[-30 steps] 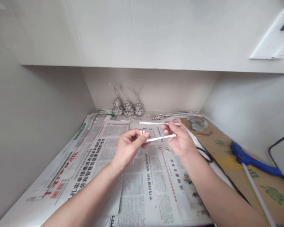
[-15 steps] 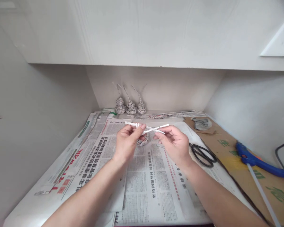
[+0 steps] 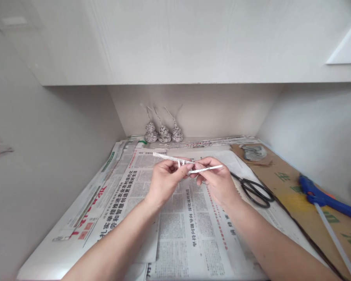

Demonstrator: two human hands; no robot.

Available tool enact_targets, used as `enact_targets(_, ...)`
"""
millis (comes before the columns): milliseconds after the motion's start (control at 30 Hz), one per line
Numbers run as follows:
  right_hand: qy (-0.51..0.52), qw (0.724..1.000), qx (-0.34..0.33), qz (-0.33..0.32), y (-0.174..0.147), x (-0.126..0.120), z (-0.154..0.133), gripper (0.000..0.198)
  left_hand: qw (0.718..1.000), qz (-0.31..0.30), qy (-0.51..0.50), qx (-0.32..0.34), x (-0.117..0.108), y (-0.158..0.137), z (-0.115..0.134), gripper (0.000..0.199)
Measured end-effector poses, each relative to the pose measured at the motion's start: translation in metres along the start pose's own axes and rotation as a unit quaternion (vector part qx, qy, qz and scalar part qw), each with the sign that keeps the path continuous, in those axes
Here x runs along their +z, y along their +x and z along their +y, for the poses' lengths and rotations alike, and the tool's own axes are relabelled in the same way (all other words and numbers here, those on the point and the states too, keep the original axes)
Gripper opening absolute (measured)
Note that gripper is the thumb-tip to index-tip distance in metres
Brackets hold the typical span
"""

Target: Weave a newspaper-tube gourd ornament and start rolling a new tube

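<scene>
Over the newspaper-covered table, my left hand (image 3: 165, 180) pinches several crossed rolled-paper strips (image 3: 165, 157) between thumb and fingers. One strip end sticks out to the upper left. Close against it, my right hand (image 3: 218, 180) is closed on the same work, fingertips nearly touching those of the left. Another rolled-paper strip (image 3: 210, 169) points to the right past my right thumb. The part of the work beneath my fingers is mostly hidden.
Three woven-paper gourd shapes (image 3: 164, 134) stand by the back wall, beside a bundle of long paper rolls (image 3: 210, 142). Black-handled scissors (image 3: 257, 193) lie right of my right hand. A blue glue gun (image 3: 324, 199) and a grey cloth-like lump (image 3: 254, 152) rest on cardboard (image 3: 283, 199).
My right hand has moved in against my left, and the strip in it now angles lower. The round woven part seen below my fingers is now hidden. The view has shifted slightly.
</scene>
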State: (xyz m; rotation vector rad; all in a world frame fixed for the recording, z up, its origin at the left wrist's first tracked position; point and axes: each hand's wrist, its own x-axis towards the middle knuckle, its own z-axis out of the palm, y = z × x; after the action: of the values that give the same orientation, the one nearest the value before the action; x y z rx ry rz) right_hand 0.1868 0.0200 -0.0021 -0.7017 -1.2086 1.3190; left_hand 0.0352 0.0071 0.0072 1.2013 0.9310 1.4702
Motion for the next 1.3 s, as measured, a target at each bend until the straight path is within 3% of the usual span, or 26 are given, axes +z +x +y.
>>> enact_targets(500,0.052,0.977,0.177,-0.106,0.008,-0.015,-0.020,0.019,0.997,-0.051,0.055,0.022,-0.005,0.000,0.003,0.016)
enact_targets(867,0.056,0.969,0.211,-0.112,0.008,-0.018,-0.022,0.021,0.992,-0.071,0.104,0.030,-0.006,-0.001,-0.002,0.022)
enact_targets(1167,0.109,0.924,0.315,-0.190,0.011,-0.025,-0.017,0.021,0.990,-0.116,0.072,0.037,-0.007,-0.001,-0.001,0.018)
enact_targets(1300,0.122,0.915,0.329,-0.200,0.011,-0.025,-0.016,0.020,0.990,-0.111,0.075,0.050,-0.006,-0.001,0.001,0.018)
